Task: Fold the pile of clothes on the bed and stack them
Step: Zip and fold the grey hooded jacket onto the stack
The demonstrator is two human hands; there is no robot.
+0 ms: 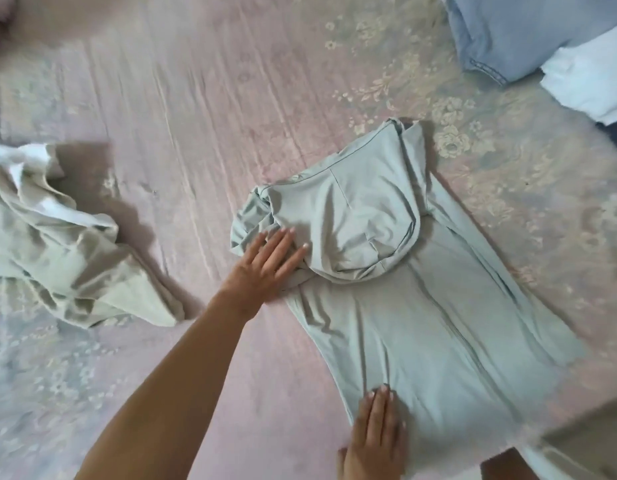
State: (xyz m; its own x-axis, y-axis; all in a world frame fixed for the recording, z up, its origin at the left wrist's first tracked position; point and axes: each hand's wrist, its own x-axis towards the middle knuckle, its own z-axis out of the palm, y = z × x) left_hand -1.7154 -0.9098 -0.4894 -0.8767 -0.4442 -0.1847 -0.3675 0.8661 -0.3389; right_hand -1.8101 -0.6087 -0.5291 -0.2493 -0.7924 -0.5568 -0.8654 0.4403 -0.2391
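Both my hands lie flat with fingers spread on the pale green top (421, 306) at frame centre: left hand (265, 268) pins its bunched sleeve, right hand (376, 434) holds the hem smooth for folding. Unfolded clothes (58, 244) wait mid-left; folded ones (542, 46) sit upper right.

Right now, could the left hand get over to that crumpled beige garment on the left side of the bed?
Probably yes. The left hand lies flat on the green garment, and only bare bedspread separates it from the beige garment.

A pink floral bedspread (203, 98); perhaps a beige box (591, 441), blurred.
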